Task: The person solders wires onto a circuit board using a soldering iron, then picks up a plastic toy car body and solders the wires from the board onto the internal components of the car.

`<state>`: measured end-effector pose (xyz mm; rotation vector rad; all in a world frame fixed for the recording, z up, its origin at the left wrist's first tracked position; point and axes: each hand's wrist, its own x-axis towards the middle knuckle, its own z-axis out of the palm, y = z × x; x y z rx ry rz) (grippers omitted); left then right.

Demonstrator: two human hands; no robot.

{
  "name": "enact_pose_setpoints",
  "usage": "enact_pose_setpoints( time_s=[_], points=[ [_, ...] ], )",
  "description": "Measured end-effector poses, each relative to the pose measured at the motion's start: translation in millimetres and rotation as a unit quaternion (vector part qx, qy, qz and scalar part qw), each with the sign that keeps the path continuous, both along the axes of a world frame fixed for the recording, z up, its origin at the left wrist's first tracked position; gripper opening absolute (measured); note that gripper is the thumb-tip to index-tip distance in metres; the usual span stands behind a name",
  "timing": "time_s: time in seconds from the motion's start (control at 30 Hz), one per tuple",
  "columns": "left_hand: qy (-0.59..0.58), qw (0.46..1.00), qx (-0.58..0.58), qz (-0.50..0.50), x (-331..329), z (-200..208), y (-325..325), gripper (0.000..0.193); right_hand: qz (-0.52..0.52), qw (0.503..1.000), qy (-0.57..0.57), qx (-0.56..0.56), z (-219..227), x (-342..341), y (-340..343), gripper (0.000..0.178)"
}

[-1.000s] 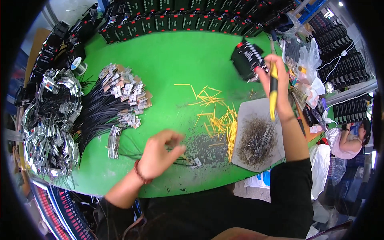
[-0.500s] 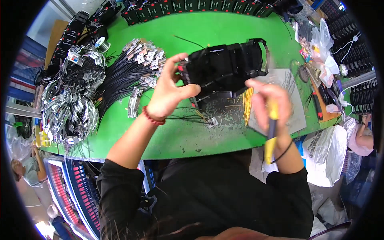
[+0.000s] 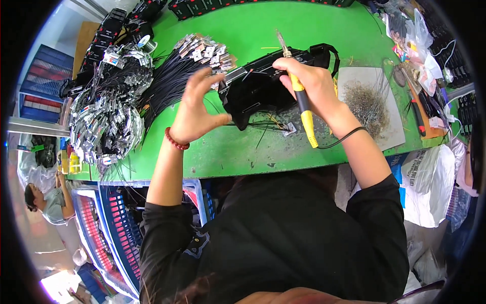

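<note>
A black plastic housing [image 3: 260,93] rests tilted on the green table, its hollow side toward me. Beside its left end, my left hand [image 3: 195,111] is open, thumb and fingers spread; whether the fingertips touch the housing I cannot tell. My right hand [image 3: 311,83] grips a yellow-and-black soldering iron [image 3: 302,101] like a pen, its metal tip pointing up and away above the housing's far edge. Thin black wires and a small silvery plate [image 3: 289,129] lie by the housing's near side.
Bundled black wires with metal ends [image 3: 205,53] and a heap of metal pieces [image 3: 106,124] fill the left. A solder spool [image 3: 147,43] stands behind. A grey board [image 3: 347,81] with wire scraps lies right. Black housings [image 3: 253,7] line the back. Another person [image 3: 50,200] is far left.
My left hand has let go of the housing, which has come down onto the table and turned. My right hand has swung the soldering iron so its tip points away from me.
</note>
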<state>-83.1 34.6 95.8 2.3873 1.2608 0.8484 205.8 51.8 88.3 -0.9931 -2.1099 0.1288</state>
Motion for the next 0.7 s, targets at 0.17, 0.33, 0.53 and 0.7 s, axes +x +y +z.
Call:
enact_pose_setpoints(
  time_s=[0.17, 0.33, 0.53, 0.7],
  points=[
    [0.079, 0.982, 0.155, 0.078, 66, 38, -8, 0.030, -0.010, 1.000, 0.016, 0.011, -11, -1, 9, 0.041],
    [0.173, 0.948, 0.200, 0.180, 85, 22, 14, 0.012, 0.003, 0.999, 0.035, 0.038, -6, -7, 1, 0.046],
    [0.074, 0.975, 0.206, 0.046, 91, 4, -31, 0.013, 0.053, 0.991, 0.072, 0.104, -17, -1, 11, 0.039],
    [0.009, 0.999, 0.038, 0.004, 128, -37, -58, 0.016, 0.090, 0.986, 0.082, 0.116, -24, 0, 16, 0.034]
  ],
)
